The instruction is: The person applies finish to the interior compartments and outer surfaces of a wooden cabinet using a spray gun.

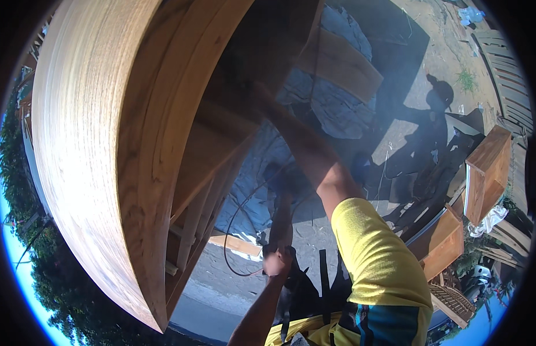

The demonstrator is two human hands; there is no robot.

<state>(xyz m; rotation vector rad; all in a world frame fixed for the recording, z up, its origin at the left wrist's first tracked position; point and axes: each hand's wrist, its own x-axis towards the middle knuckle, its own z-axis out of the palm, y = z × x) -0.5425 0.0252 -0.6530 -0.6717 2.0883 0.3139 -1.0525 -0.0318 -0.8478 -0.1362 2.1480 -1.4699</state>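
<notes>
A large wooden cabinet-like piece point(147, 115) with pale, sunlit outer grain and a dark inside fills the left and upper middle. My right arm, in a yellow sleeve, reaches up and left into its shaded opening. There my right hand point(253, 92) is so dark that its fingers, and anything in them, cannot be made out. Low in the middle, my left hand point(277, 262) is closed in front of my body. A thin brown hose point(226, 254) loops from it, and the hand appears wrapped round this hose. Some haze hangs near the opening.
Crumpled pale sheeting point(337, 109) lies on the ground under the cabinet, with a wooden board point(343, 66) on it. Wooden boxes or drawers point(444, 239) stand at right. A slatted wooden frame point(504, 69) is at the upper right. A person's shadow point(438, 92) falls on the ground.
</notes>
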